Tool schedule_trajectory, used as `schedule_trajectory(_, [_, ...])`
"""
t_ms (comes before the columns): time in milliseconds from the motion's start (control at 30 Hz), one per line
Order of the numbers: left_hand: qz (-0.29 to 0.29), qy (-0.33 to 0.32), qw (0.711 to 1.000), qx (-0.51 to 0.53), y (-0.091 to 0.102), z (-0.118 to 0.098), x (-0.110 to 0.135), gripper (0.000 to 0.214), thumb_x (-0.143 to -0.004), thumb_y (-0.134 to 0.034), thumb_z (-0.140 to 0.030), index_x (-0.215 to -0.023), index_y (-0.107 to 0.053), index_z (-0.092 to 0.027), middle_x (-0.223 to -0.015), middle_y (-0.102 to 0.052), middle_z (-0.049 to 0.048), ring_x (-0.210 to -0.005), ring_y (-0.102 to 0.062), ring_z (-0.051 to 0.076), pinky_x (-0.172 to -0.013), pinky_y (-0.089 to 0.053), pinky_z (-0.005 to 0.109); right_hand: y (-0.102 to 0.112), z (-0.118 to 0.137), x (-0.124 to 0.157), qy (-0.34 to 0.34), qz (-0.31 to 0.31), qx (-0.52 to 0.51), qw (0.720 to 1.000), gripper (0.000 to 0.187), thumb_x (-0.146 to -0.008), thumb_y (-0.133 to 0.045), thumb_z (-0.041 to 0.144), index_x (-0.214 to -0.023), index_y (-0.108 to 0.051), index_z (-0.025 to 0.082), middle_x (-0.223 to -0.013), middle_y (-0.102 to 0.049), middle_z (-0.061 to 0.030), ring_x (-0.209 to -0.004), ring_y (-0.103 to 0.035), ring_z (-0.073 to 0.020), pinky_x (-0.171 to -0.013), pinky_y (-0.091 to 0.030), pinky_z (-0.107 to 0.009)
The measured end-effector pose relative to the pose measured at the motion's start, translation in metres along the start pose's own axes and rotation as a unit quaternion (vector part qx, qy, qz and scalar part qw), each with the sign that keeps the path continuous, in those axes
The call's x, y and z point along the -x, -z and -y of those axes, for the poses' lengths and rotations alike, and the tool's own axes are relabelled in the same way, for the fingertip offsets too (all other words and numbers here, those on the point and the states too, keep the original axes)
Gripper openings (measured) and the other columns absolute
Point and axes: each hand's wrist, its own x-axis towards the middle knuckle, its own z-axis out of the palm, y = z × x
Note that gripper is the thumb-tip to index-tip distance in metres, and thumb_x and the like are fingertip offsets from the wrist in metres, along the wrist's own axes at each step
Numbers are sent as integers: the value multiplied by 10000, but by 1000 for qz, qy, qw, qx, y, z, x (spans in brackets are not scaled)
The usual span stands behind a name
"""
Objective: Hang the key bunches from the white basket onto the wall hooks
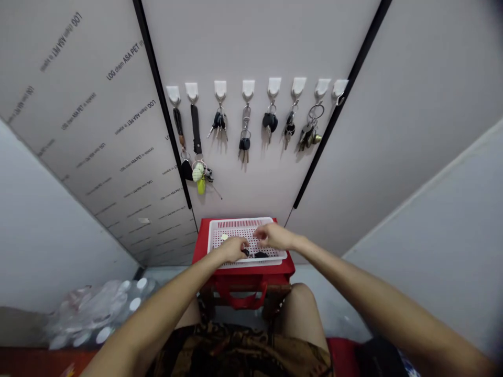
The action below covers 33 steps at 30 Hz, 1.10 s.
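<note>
At the frame's lower centre, a small dark item (247,253) sits within the white perforated basket (210,242) by the left hand (236,249), whose clamping I cannot tell, the right hand (274,236) hovering, fingers apart; a loose pinch could drop it.

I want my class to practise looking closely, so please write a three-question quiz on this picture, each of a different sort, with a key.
1. How many white hooks are in the row?

2. True or false: the green charm hangs at the right end of the row.

3. Where are the left hand and right hand?
A. At the hooks
B. At the basket
C. On the knees

Key:
1. Eight.
2. False; it hangs near the left end.
3. B.
</note>
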Motion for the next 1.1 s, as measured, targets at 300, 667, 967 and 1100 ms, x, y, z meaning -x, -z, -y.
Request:
schedule_trajectory(300, [-31, 90, 992, 79, 15, 12, -5, 97, -453, -526, -80, -485, -468, -149, -381, -385, -71, -408, -376, 60, -435, -282, 172, -37, -15, -7, -70, 98, -15, 993, 91, -452, -558, 185, -442, -469, 169, -376, -414, 60, -378, -345, -42, -379, -241, -173])
schedule_trajectory(667, [-57, 39, 904, 421, 62, -36, -21, 151, -536, -536, -111, -584, -394, -131, -436, -495, -66, -423, -454, 34, -461, -325, 155, 4, 14, -7, -88, -17, -416, 905, 278, -577, -508, 337, -786, -491, 153, -570, -512, 24, -483, -471, -60, -414, -339, -173])
schedule_trajectory(967, [-114, 16, 904, 411, 86, -87, -40, 100, -627, -442, -63, -598, -373, -131, -471, -531, -31, -387, -453, 34, -441, -304, 160, 49, 26, 3, -29, -217, -423, 879, 221, -541, -545, 305, -696, -505, 151, -577, -507, 31, -518, -451, -60, -511, -342, -201])
schedule_trajectory(1100, [-112, -34, 905, 409, 92, -112, -46, 79, -638, -430, -70, -617, -384, -131, -499, -541, -21, -418, -464, 39, -471, -314, 169, 71, 27, 10, -23, -218, -468, 856, 274, -560, -538, 324, -770, -501, 152, -611, -528, 7, -546, -469, -74, -504, -339, -202])
